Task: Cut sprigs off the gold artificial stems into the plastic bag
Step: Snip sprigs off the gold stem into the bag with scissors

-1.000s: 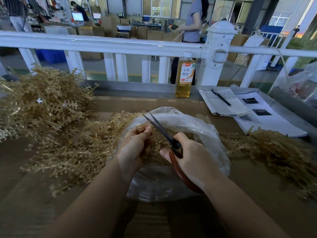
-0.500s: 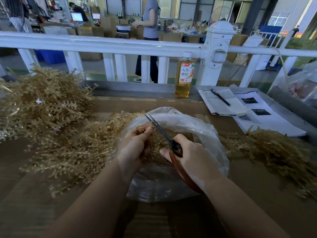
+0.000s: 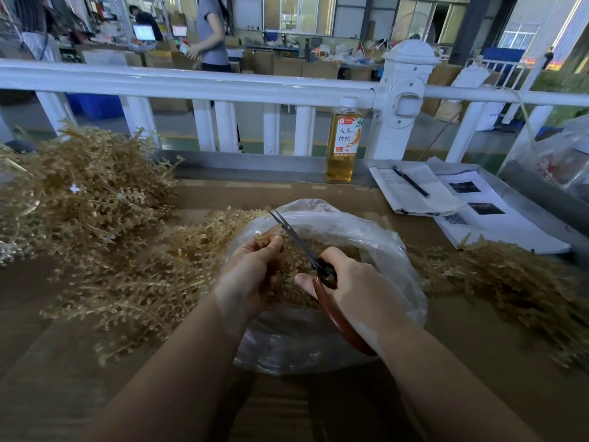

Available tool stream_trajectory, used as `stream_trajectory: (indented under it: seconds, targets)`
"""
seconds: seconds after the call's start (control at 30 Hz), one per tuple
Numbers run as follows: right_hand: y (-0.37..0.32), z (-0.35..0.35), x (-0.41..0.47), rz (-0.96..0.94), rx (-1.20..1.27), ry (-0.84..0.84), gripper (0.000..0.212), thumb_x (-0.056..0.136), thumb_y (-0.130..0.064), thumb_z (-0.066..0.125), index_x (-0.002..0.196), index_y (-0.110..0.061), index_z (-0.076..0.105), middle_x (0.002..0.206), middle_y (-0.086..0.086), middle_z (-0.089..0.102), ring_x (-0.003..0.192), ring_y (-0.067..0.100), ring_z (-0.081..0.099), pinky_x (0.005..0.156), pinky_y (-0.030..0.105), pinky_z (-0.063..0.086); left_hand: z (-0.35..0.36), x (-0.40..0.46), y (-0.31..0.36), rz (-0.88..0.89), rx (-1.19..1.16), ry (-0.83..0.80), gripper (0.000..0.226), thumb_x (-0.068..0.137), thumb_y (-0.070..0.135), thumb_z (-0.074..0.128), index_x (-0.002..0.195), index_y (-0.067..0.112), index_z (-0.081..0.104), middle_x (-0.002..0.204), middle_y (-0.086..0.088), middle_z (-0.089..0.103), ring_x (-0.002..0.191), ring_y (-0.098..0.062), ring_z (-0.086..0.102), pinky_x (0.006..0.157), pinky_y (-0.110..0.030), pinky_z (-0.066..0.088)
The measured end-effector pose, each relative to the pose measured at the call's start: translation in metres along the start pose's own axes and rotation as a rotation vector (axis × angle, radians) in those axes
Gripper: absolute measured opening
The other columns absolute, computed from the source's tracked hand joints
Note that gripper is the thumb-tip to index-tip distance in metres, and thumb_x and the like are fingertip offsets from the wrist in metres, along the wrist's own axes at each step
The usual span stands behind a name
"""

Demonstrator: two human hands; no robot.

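Over the plastic bag (image 3: 366, 234), the left hand (image 3: 251, 275) pinches a gold stem (image 3: 271, 234) — the right hand (image 3: 353, 288) grips scissors (image 3: 296, 237).

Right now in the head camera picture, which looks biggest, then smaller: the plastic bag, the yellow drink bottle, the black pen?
1. The plastic bag looks biggest.
2. The drink bottle.
3. The pen looks smallest.
The bag lies nearer the camera, so that gap is partly nearness.
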State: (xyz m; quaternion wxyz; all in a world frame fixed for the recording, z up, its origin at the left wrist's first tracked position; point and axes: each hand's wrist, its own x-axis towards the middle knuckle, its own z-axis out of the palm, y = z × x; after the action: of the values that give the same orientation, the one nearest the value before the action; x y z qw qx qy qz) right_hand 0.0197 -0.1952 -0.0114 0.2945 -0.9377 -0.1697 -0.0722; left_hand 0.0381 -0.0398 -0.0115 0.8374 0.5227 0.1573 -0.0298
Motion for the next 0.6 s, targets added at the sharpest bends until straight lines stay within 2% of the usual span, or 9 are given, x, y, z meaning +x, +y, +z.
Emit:
stream_trajectory:
  seconds: [0.17, 0.3, 0.43, 0.53, 0.6]
  targets:
    - [0.0002, 0.0005, 0.0006, -0.011, -0.013, -0.001, 0.033, 0.088, -0.059, 0.053, 0.095, -0.027, 0.053, 0.074, -0.013, 0.059, 0.064, 0.000, 0.054, 0.054, 0.009, 0.034, -0.0005, -0.0004, 0.0000, -0.011, 0.008, 0.008, 0.008, 0.093, 0.010, 0.055, 0.086, 0.013, 0.058, 0.067, 0.001, 0.054, 0.045, -0.006, 0.047, 0.033, -0.015, 0.032]
    - [0.0009, 0.0016, 0.0002, 0.004, -0.009, 0.002, 0.029, 0.088, -0.059, 0.054, 0.088, -0.031, 0.049, 0.064, -0.017, 0.049, 0.058, -0.003, 0.047, 0.053, 0.011, 0.030, -0.0002, 0.0003, -0.0002, -0.015, 0.015, 0.015, 0.010, 0.094, 0.010, 0.054, 0.085, 0.013, 0.057, 0.068, 0.001, 0.053, 0.053, -0.009, 0.044, 0.033, -0.015, 0.032]
    - [0.0014, 0.0029, -0.0013, 0.003, -0.013, 0.019, 0.030, 0.087, -0.060, 0.054, 0.088, -0.030, 0.049, 0.069, -0.013, 0.057, 0.064, 0.001, 0.055, 0.056, 0.012, 0.036, -0.0013, 0.0014, -0.0013, -0.014, 0.023, 0.017, 0.009, 0.093, 0.010, 0.056, 0.084, 0.013, 0.057, 0.069, 0.000, 0.054, 0.054, -0.009, 0.045, 0.034, -0.016, 0.034]
    - [0.0007, 0.0018, -0.0009, 0.026, 0.091, 0.056, 0.030, 0.086, -0.058, 0.056, 0.090, -0.027, 0.054, 0.071, -0.012, 0.059, 0.066, 0.002, 0.058, 0.059, 0.013, 0.041, -0.0016, 0.0017, -0.0018, -0.002, -0.018, 0.008, 0.008, 0.093, 0.009, 0.056, 0.086, 0.013, 0.057, 0.069, 0.000, 0.055, 0.057, -0.009, 0.049, 0.037, -0.015, 0.036]
    - [0.0000, -0.0010, 0.0015, 0.064, 0.212, 0.088, 0.028, 0.086, -0.052, 0.060, 0.091, -0.025, 0.058, 0.070, -0.011, 0.060, 0.064, 0.004, 0.060, 0.058, 0.013, 0.044, -0.0010, -0.0004, -0.0004, -0.023, -0.083, -0.064, 0.008, 0.091, 0.003, 0.052, 0.093, 0.009, 0.057, 0.072, -0.002, 0.057, 0.059, -0.010, 0.053, 0.043, -0.017, 0.040]
